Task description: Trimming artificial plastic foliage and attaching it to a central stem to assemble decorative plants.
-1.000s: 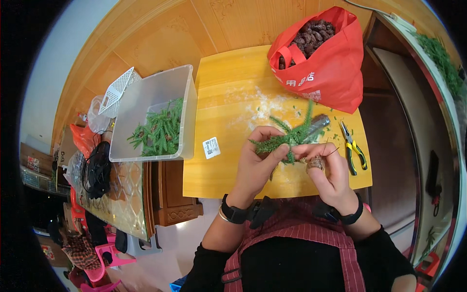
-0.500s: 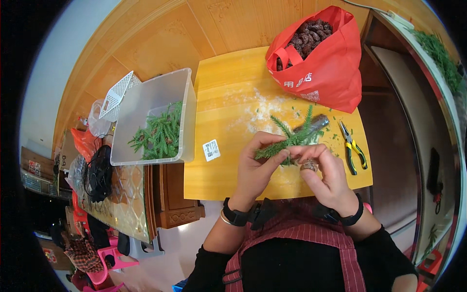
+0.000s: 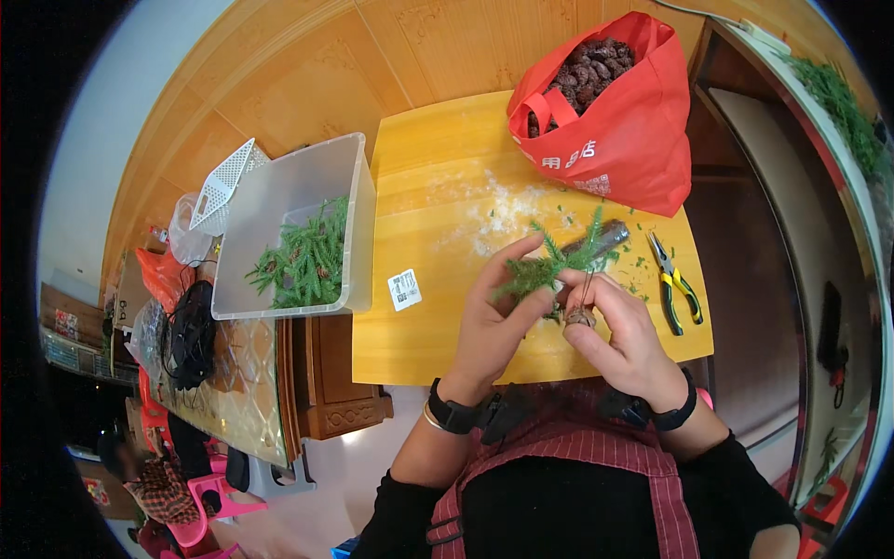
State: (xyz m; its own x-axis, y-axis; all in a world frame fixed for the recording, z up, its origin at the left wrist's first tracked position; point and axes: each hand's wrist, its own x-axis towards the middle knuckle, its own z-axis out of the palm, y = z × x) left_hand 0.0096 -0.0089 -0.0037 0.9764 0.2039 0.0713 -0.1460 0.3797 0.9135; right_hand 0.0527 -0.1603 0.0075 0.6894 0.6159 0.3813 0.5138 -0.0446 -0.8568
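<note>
A green fir sprig point(image 3: 533, 276) is pinched in my left hand point(image 3: 503, 307), its needled tips fanning up and to the right. My right hand point(image 3: 626, 326) closes on a small brown pine cone point(image 3: 581, 318), from which thin wire strands rise beside the sprig. Both hands are close together above the front of the yellow table. Just beyond them lies a dark cylindrical roll point(image 3: 610, 235), partly behind the sprig. Pliers point(image 3: 672, 279) with yellow and black handles lie to the right of my right hand.
A red bag point(image 3: 615, 140) full of pine cones stands at the table's back right. At left, a clear plastic bin point(image 3: 358, 252) holds green sprigs. A white label point(image 3: 404, 290), white powder point(image 3: 503, 210) and green clippings lie on the table point(image 3: 410, 345). A person point(image 3: 163, 480) sits far lower left.
The pine cone has turned and dropped slightly in my right hand, and its wire now shows upright. My left fingers have opened a little around the sprig, which has shifted right.
</note>
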